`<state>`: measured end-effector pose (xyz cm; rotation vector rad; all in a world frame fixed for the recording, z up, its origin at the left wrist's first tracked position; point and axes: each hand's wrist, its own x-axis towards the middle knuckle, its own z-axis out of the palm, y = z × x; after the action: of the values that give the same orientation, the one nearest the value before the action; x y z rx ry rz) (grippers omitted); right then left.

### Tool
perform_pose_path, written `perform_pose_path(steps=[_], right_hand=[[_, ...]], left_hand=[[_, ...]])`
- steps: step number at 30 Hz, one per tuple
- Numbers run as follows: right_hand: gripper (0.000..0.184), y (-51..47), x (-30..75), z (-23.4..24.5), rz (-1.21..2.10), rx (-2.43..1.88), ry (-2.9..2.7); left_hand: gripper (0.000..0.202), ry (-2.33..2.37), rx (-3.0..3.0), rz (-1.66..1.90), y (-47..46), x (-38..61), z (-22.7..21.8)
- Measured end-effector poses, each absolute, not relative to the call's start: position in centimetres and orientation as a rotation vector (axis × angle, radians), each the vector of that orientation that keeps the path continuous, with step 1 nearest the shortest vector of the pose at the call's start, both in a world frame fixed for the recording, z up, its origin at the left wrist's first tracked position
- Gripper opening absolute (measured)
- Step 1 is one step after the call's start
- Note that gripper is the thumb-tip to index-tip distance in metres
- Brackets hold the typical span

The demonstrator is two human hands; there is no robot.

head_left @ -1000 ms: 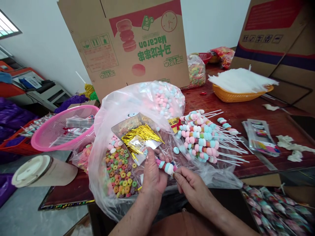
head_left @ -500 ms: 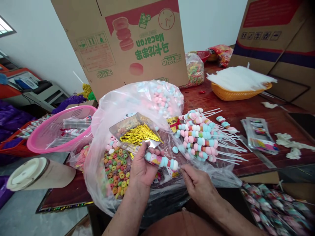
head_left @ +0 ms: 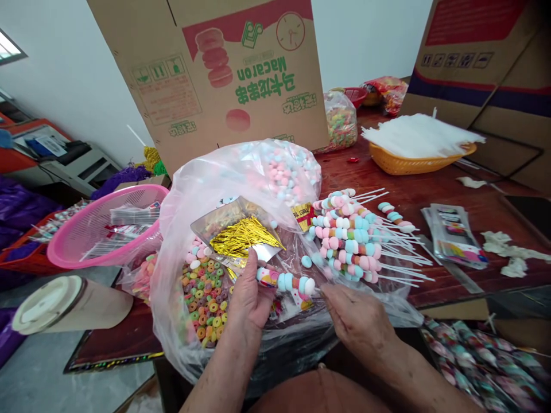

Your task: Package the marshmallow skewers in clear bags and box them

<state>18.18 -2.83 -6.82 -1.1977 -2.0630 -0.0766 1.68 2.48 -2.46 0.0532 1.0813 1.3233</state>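
My left hand (head_left: 252, 298) is closed around the far end of a marshmallow skewer (head_left: 290, 283), its thumb pointing up. Blue, white and brown pieces run along that skewer, and a clear printed wrapper seems to cover its left part. At the skewer's right end, the fingers of my right hand (head_left: 350, 312) are pinched on the stick, which is mostly hidden by them. Just behind my left hand, gold twist ties (head_left: 241, 236) spill from an opened packet. Several finished-looking skewers (head_left: 348, 241) lie piled to the right, sticks pointing right.
A large clear bag (head_left: 193, 178) holds ring candies (head_left: 206, 298) and marshmallows (head_left: 288, 178). To the left are a pink basket (head_left: 64, 252) and a lidded cup (head_left: 94, 304). Flat printed wrappers (head_left: 454, 235) and a yellow basket (head_left: 396, 163) of white sticks are on the right.
The skewer and my right hand have shifted slightly to the right. My left fingers, earlier seen above the skewer, are now mostly behind or below it.
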Motion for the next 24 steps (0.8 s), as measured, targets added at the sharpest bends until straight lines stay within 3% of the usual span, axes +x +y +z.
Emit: perform_pose_path(steps=[4, 15, 17, 24], right_hand=[[0.025, -2.7, 18.8, -6.7, -0.266, -1.187, -2.085], [0.024, -3.6, 18.0, -7.8, -0.239, -1.184, -2.004], [0.024, -4.1, 17.1, -8.0, 0.008, -1.199, -1.971], [0.034, -4.7, 16.0, -6.5, 1.537, -1.194, -1.495]], left_hand=[[0.017, 1.133, 0.074, 1.329, 2.6, 1.5, -2.5], [0.031, 1.172, 0.183, 1.217, 2.3, 2.4, -3.2], [0.035, 1.165, 0.145, 1.24, 2.1, 2.8, -3.5], [0.038, 0.853, 0.181, 1.211, 1.8, 1.7, -3.7]])
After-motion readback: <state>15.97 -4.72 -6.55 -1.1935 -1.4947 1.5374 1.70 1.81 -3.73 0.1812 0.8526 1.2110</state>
